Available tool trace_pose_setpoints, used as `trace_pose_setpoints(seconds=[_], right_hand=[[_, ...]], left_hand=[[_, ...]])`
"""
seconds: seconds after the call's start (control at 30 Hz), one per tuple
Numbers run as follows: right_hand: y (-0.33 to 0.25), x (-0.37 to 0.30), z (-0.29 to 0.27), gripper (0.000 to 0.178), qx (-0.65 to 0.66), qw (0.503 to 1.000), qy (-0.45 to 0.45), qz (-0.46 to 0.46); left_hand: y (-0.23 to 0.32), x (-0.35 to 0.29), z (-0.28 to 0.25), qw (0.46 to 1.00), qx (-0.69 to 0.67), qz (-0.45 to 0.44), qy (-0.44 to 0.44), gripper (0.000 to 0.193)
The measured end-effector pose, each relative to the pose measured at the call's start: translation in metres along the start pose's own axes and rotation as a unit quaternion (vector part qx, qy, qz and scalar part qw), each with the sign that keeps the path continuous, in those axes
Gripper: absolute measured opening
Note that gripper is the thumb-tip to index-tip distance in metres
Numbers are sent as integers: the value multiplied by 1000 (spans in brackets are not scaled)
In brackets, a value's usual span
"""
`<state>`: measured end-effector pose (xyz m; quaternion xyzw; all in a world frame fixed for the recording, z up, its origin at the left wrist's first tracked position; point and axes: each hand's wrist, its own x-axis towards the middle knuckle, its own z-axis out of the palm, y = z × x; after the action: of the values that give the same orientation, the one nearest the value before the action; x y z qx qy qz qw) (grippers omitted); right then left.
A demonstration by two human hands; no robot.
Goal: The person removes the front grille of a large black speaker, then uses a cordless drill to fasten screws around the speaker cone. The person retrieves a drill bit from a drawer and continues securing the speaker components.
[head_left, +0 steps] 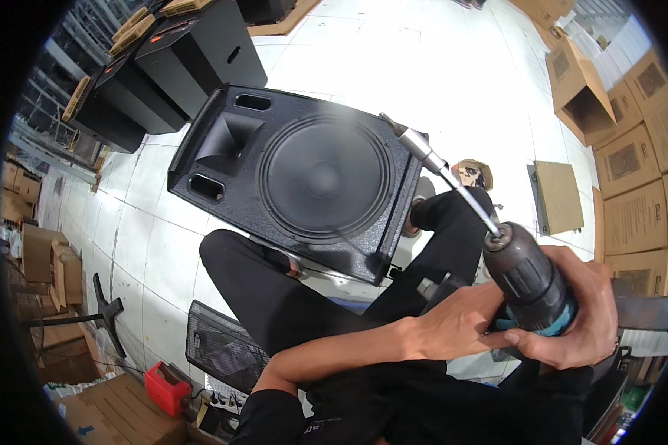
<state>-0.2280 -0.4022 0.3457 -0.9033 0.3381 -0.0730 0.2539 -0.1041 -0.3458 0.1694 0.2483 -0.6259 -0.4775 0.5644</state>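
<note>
Both hands are on a cordless drill [531,285] with a black chuck and teal body, at the right in front of me. My right hand [590,308] wraps around its body behind the chuck. My left hand [464,319] reaches across and closes on its near left side; some of its fingers are hidden. A long silver bit extension [456,182] points up and left from the chuck, its tip above the right edge of a speaker. That black speaker cabinet [234,204] lies face up between my legs, showing a large round woofer [323,178], a horn and two oval openings.
More black speaker cabinets [193,63] stand at the far left. Stacked cardboard boxes [634,163] line the right side. A black mesh grille [219,348], a red container [167,389] and a power strip lie at lower left. A small open cardboard box [471,174] sits beyond my right knee.
</note>
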Motion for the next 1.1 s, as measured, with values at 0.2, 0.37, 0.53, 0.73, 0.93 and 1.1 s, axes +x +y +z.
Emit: trace_pose_setpoints(seconds=[0.2, 0.37, 0.53, 0.73, 0.93, 1.1], right_hand=[[7, 21, 20, 60, 130, 987, -75, 61], [9, 11, 29, 61, 137, 987, -87, -2], [10, 4, 79, 62, 272, 950, -139, -65], [-26, 17, 156, 73, 341, 929, -4, -145], [-48, 24, 181, 60, 118, 978, 77, -153], [-16, 40, 179, 47, 214, 938, 43, -268]], left_hand=[[16, -21, -18, 985, 28, -170, -19, 67], [33, -26, -53, 998, -19, -56, 38, 78], [65, -63, -51, 950, -190, -94, 230, 102], [71, -74, -21, 893, -104, -189, 395, 92], [69, -83, 5, 794, 41, -184, 579, 75], [80, -110, -26, 847, -58, -363, 384, 72]])
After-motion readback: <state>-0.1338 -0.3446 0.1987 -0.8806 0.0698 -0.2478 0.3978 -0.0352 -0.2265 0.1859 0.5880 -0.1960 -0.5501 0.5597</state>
